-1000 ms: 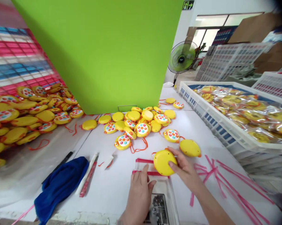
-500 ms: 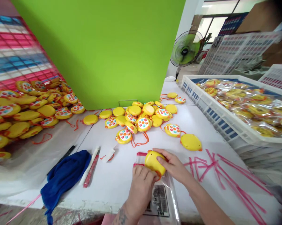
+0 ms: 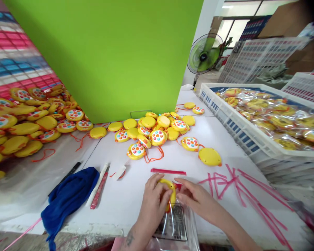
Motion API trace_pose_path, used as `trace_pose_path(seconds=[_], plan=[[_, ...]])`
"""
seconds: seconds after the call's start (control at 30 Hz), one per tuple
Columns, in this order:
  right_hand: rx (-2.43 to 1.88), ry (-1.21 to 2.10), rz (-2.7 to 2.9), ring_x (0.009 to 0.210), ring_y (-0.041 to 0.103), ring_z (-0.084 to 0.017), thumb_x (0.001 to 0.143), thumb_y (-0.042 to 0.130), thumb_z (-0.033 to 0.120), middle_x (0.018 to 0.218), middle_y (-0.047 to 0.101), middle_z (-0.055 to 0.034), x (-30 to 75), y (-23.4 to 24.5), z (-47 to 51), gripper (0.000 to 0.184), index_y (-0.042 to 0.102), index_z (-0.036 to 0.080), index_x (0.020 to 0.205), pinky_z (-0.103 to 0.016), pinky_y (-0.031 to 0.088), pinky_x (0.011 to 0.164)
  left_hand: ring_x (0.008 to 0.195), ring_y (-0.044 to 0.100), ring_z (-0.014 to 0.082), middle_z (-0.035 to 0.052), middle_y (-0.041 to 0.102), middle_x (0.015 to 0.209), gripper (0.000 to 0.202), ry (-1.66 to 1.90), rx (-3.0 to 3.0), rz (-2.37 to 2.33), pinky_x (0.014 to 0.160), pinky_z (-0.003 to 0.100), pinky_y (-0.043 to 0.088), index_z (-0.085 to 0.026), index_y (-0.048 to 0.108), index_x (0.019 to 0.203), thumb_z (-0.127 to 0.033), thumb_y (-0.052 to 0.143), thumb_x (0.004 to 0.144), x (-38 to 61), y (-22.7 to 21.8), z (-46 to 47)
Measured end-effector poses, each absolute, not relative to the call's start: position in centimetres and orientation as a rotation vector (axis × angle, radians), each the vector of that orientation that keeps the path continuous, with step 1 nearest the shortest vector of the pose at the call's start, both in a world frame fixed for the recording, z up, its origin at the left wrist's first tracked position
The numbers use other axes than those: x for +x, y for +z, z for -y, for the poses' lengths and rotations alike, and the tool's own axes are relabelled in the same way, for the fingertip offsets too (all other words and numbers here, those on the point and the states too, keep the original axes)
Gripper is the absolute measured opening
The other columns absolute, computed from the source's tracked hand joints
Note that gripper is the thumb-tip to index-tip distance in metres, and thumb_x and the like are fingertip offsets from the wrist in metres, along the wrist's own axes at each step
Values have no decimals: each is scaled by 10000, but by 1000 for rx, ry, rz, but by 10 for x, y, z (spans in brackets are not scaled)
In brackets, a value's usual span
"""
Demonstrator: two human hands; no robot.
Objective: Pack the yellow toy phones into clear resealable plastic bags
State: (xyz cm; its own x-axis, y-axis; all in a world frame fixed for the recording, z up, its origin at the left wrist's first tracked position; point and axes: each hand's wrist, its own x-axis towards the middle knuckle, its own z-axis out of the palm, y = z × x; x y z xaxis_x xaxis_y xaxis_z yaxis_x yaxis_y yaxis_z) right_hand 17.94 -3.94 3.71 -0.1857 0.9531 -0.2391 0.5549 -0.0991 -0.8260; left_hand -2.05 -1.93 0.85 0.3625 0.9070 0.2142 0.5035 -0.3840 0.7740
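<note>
The left hand point(image 3: 153, 205) is curled around a yellow toy point(image 3: 170, 191), and its fingers point(image 3: 157, 183) are bent over the toy, holding it up on its edge. The right hand point(image 3: 196, 198) is open, with its fingers point(image 3: 181, 184) spread out right beside the toy, and it is hard to tell if they touch it. The toy is at the mouth of a clear plastic bag point(image 3: 172, 226), and its low end looks like it is inside. The bag lies on a white worktop point(image 3: 125, 212) and has a red strip point(image 3: 167, 171) across its top. A dark label point(image 3: 170, 223) shows on the bag, but its writing is too small to read. To the right, a big white crate point(image 3: 235, 129) with rows of blue squares on its side is full of yellow toys in clear bags point(image 3: 277, 122). Loose yellow toys point(image 3: 157, 137) with colored dots and orange strings lie in a heap on the worktop. More toys point(image 3: 23, 129) are piled up on the left. A blue cloth point(image 3: 68, 195) lies near the worktop's front edge, and pink strips point(image 3: 237, 184) lie to the right of the hands.
</note>
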Motion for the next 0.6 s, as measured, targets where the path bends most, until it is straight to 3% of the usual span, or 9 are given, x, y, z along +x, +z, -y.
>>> trace_pose_path(seconds=[0.07,0.17,0.33,0.6], plan=[[-1654,1244,1710,782,628,-177,914,496,411,874,676,-12,174,39,46,414,504,230,1287,-283,478,703,1283,393,248,97,480,1313,84,784,1981,-1196,1070,477,353,-212,594,911,-178,520,894,-23,18,19],[-1675,1208,1706,781,618,-174,948,415,423,844,666,-15,168,40,49,300,582,213,1083,-281,454,704,1307,374,241,83,472,1330,81,659,1926,-1158,1081,455,343,-224,602,903,-185,532,889,-28,33,18],[-1637,1241,1716,756,590,-159,922,474,410,814,645,-1,165,39,48,231,565,205,866,-252,423,671,1279,404,229,67,494,1302,53,561,1869,-1165,1060,406,363,-228,602,852,-179,583,857,-37,44,17],[-1556,1492,1475,586,504,-137,905,421,560,619,574,-5,170,23,50,500,611,147,698,-245,369,554,1207,454,228,49,541,1224,75,517,1841,-1135,1016,363,379,-224,628,771,-163,659,801,-40,48,15]])
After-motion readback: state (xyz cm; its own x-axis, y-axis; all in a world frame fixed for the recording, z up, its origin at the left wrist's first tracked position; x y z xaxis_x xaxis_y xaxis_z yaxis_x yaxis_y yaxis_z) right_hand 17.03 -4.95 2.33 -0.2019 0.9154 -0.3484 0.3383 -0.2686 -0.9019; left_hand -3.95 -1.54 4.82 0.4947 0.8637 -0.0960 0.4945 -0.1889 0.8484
